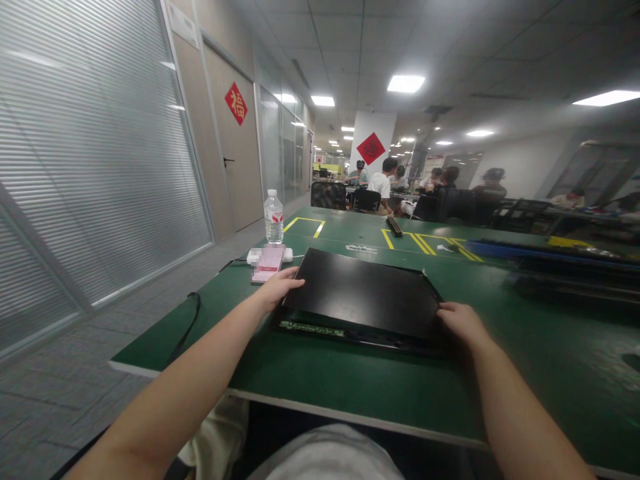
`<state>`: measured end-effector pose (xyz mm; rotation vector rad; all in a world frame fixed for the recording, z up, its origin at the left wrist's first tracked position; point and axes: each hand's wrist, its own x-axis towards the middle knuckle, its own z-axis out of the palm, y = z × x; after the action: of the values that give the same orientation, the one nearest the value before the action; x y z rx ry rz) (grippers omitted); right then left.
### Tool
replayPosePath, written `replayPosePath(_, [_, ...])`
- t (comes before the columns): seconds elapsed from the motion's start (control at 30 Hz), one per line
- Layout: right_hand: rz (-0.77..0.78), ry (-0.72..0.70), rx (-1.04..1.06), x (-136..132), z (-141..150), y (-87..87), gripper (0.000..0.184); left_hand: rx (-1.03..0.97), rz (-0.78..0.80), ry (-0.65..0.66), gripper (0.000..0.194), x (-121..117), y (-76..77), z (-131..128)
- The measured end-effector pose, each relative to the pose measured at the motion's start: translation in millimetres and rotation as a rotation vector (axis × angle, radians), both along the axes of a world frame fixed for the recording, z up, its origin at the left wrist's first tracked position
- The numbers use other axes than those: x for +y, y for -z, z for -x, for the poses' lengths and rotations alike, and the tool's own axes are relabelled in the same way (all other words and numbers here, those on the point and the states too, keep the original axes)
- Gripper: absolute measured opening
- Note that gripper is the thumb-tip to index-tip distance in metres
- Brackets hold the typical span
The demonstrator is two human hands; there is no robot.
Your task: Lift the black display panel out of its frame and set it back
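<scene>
A black flat screen panel lies tilted over a dark frame on the green table. My left hand grips the panel's left edge, thumb on top and fingers beneath. At the right edge, my right hand is closed on the panel's rim, its fingers partly hidden under it. Along the near side a green circuit board strip shows in the black frame below the panel. How far the panel is apart from the frame on the far side I cannot tell.
Beyond my left hand are a phone, a white power strip and a water bottle. Yellow tape marks the green table. A blue-edged dark object lies at the right. Several people sit farther back.
</scene>
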<state>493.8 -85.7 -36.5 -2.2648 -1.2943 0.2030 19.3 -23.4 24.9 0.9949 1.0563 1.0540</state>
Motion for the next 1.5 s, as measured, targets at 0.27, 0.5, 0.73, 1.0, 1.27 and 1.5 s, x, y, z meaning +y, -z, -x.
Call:
replayPosePath(0.27, [-0.016,-0.015,-0.013,-2.7,6.6,-1.7,0.039,-0.027,-0.033,0.011,0.056,-0.5,-1.5,1.1])
replayPosePath(0.5, [-0.012,-0.002,-0.035,-4.2,10.0,-3.4,0.038,-0.031,-0.098,0.088,0.058,0.8,3.0,5.4])
replayPosePath(0.73, [-0.016,-0.006,-0.008,-5.3,10.9,-7.0,0.038,-0.038,-0.086,0.076,0.064,-0.6,1.4,5.6])
replayPosePath(1.0, [-0.043,0.007,0.008,-5.8,12.1,-9.4,0.034,-0.124,-0.190,0.144,0.060,-2.1,-1.4,3.4])
replayPosePath(1.27, [-0.027,0.039,0.108,-6.3,12.3,-16.0,0.046,-0.227,-0.243,0.172,0.077,-10.2,-9.1,-3.3])
replayPosePath(1.5, [-0.188,0.103,0.342,-5.7,6.6,-10.6,0.032,-0.237,-0.298,0.158,0.082,-12.5,-8.8,-5.4])
